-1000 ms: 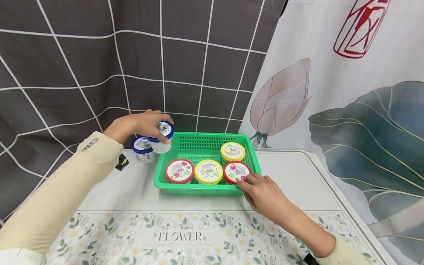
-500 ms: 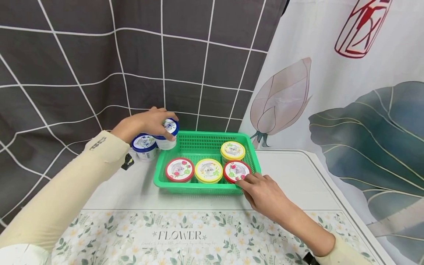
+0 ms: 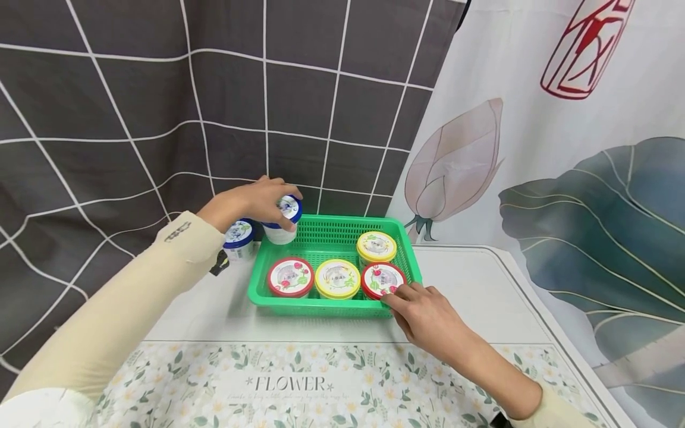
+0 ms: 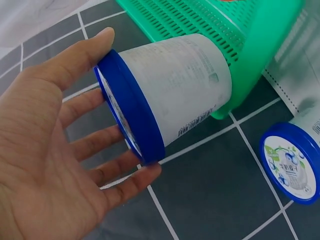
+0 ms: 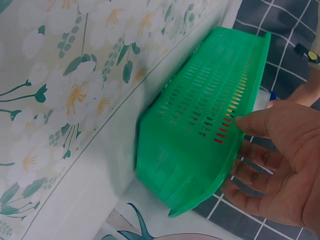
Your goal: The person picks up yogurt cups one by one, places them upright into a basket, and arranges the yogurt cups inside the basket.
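Note:
My left hand holds a white tub with a blue lid by the lid, over the left back corner of the green basket. In the left wrist view the thumb and fingertips grip the lid's edge, and the tub overlaps the basket's rim. My right hand pinches the basket's near right corner, thumb outside, as the right wrist view shows. Inside the basket are two red-lidded tubs and two yellow-lidded tubs.
Another blue-lidded tub stands left of the basket, partly behind the left forearm. The basket sits on a white table with a flower-print mat along the front. A dark checked curtain hangs close behind it.
My left hand has carried the blue-lidded tub rightward, from beside the other blue-lidded tub to over the basket's left back corner. The right hand stays at the rim.

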`<action>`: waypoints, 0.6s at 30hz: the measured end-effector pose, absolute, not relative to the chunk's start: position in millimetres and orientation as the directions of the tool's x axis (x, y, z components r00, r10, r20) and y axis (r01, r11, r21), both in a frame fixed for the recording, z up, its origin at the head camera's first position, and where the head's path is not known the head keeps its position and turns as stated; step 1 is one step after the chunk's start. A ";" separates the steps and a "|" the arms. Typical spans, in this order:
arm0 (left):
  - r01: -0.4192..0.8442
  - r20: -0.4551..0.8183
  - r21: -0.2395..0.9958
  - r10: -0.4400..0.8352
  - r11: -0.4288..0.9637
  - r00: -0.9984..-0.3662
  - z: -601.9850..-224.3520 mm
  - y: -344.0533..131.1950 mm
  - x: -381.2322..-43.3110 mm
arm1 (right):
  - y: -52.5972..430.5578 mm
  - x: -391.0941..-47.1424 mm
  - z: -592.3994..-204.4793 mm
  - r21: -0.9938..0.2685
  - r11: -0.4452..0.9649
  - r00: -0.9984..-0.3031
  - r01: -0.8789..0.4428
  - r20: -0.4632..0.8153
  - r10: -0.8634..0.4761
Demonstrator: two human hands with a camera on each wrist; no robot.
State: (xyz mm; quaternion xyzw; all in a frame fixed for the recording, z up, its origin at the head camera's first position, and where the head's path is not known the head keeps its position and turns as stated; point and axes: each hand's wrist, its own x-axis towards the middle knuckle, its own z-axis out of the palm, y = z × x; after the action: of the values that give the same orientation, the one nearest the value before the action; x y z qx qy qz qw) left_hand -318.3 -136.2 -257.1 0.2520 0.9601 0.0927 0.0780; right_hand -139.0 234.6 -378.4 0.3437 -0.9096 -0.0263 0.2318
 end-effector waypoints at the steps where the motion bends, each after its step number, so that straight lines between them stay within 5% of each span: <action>1: 0.473 -0.104 0.217 0.502 0.854 -0.859 -256.9 -134.4 -318.3 | 234.8 -139.0 -378.7 0.207 0.762 -0.656 -0.613 0.405 -0.637; 18: 0.465 -0.149 0.244 0.506 0.851 -0.849 -270.9 -98.1 -321.6 | 236.4 -139.2 -380.5 0.198 0.764 -0.656 -0.614 0.410 -0.633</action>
State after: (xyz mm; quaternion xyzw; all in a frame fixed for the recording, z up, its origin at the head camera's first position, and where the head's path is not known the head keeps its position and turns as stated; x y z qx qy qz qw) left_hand -321.6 -98.1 -270.9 0.2539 0.9564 0.0999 0.1042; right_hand -139.2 236.4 -380.5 0.3426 -0.9098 -0.0208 0.2333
